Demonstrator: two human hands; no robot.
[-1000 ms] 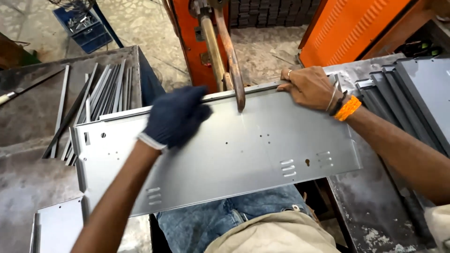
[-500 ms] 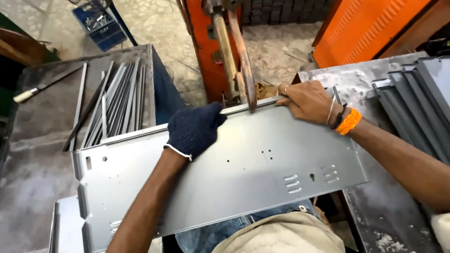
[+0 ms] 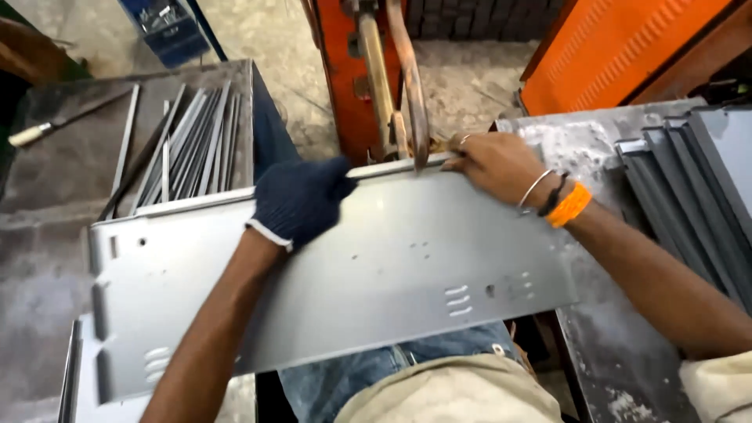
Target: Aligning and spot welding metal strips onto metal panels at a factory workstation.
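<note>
A long grey sheet-metal panel [image 3: 376,274] with slots and small holes lies across my lap, tilted down to the left. My left hand [image 3: 301,200], in a dark blue glove, grips its far folded edge near the middle. My right hand [image 3: 493,164], bare with bangles and an orange band at the wrist, holds the same edge further right. Between the two hands the curved copper arm [image 3: 411,86] of an orange welding machine [image 3: 345,70] comes down onto the panel's far edge.
A metal table [image 3: 47,227] on the left carries several thin metal strips [image 3: 184,149] and a light-handled tool [image 3: 47,129]. Stacked grey folded panels [image 3: 689,188] lie on the right table. An orange cabinet [image 3: 619,47] stands behind, a blue crate [image 3: 168,27] far left.
The panel has slid to the right under the copper arm, and both hands moved with it. My view has shifted slightly.
</note>
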